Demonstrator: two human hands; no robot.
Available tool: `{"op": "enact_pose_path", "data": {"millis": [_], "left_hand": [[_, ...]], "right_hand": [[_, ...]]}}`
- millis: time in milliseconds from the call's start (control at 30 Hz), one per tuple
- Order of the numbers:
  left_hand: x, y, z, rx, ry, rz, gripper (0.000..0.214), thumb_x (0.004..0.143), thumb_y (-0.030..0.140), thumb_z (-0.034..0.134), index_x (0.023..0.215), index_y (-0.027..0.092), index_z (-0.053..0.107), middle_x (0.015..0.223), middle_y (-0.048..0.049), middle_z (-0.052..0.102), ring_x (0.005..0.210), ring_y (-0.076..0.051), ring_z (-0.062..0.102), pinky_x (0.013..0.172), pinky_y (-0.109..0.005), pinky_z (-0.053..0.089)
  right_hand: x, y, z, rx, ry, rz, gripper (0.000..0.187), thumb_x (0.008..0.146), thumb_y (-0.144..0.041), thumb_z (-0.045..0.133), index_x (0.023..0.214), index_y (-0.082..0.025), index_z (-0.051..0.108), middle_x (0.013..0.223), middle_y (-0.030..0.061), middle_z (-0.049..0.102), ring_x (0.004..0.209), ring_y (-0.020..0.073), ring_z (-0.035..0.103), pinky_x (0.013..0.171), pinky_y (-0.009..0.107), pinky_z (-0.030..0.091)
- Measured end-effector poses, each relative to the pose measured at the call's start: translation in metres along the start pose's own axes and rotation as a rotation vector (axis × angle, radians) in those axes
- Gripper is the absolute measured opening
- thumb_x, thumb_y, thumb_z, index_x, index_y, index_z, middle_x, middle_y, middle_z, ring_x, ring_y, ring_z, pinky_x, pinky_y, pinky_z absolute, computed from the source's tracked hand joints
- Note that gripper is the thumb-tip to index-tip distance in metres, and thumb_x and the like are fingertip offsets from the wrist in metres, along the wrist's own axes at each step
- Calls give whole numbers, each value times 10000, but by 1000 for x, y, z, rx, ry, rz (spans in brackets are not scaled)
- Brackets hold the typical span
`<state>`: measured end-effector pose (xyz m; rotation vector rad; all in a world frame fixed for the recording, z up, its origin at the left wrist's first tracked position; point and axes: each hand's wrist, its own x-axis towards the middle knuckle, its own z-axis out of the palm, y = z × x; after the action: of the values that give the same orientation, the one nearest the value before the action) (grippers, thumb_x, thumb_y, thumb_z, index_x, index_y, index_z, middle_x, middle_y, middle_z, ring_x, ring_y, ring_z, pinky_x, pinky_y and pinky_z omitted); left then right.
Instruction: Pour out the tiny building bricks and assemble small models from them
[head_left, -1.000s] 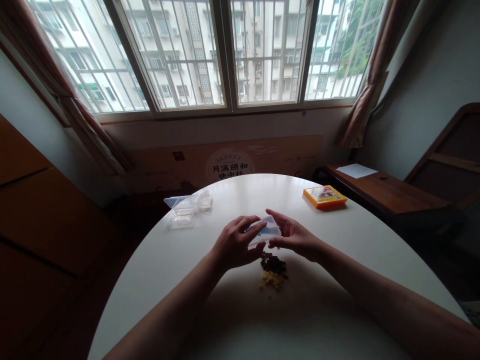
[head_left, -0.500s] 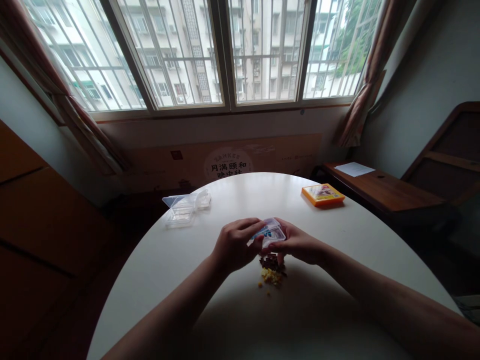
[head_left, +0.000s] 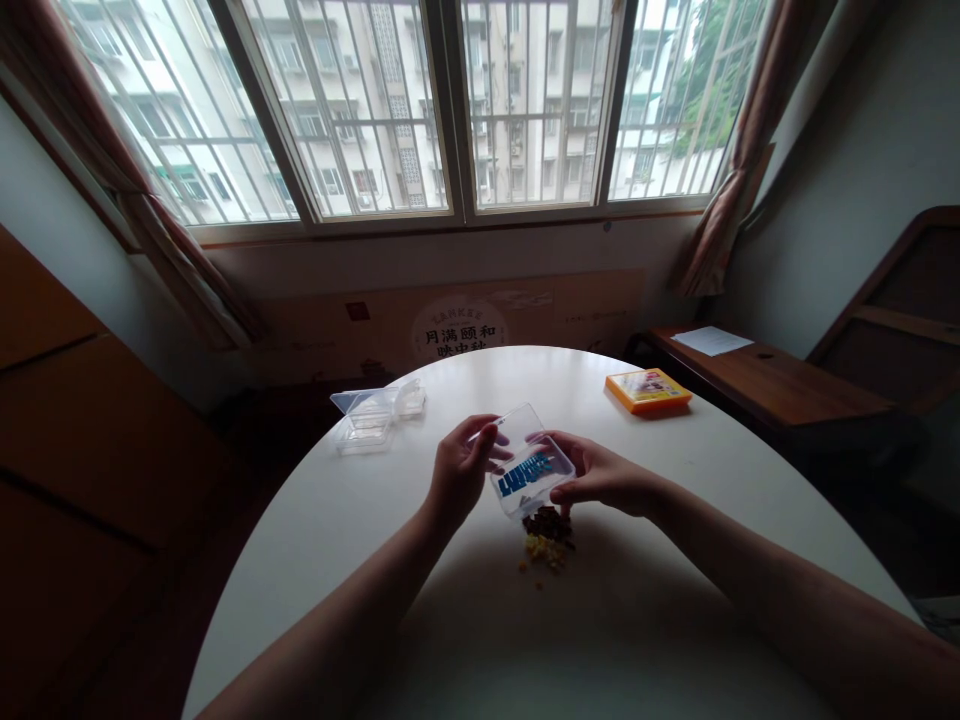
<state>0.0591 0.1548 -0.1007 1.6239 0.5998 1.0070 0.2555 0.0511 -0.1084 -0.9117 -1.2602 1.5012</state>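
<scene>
Both my hands hold a small clear plastic box (head_left: 529, 475) with several blue pieces inside, tilted above the white round table (head_left: 675, 560). My left hand (head_left: 459, 474) pinches the box's raised clear lid at its left edge. My right hand (head_left: 600, 472) grips the box's right side, fingers closed around it. Just below the box lies a small heap of dark brown and yellow pieces (head_left: 546, 538) on the table.
Open clear plastic boxes (head_left: 373, 415) lie at the table's far left. An orange flat box (head_left: 648, 389) sits at the far right. A wooden bench (head_left: 772, 385) with a sheet of paper (head_left: 712, 341) stands to the right, and a barred window behind.
The clear box has been lifted and tipped toward me, and its lid now stands open under my left fingers. The blue pieces inside have come into view.
</scene>
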Motion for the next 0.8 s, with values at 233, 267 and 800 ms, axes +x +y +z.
{"op": "enact_pose_path", "data": {"millis": [233,267,800], "left_hand": [[5,-2,2,-150,48,-223,580,813,700,565,1005,153,570,716,2,596,514,-158,658,407,-224,490],[5,-2,2,-158,35,-251,585,809,703,568,1008,153,569,709,3,591,500,-155,649,403,-224,482],[10,-24,-17,258,-508,-30,747,769,776,557,1225,191,643,1320,-143,607,1265,-341,513,1119,-500,330]], "right_hand": [[-2,-1,2,67,52,-64,1175,640,-127,864,1545,-392,163,1278,73,540,995,197,654,805,330,575],[-2,-1,2,67,22,-71,1196,648,-116,859,1549,-406,128,1254,67,551,982,192,655,799,326,573],[-32,-35,-50,-495,74,-139,902,712,-242,826,1493,-284,377,1300,99,540,1207,232,544,1011,386,494]]}}
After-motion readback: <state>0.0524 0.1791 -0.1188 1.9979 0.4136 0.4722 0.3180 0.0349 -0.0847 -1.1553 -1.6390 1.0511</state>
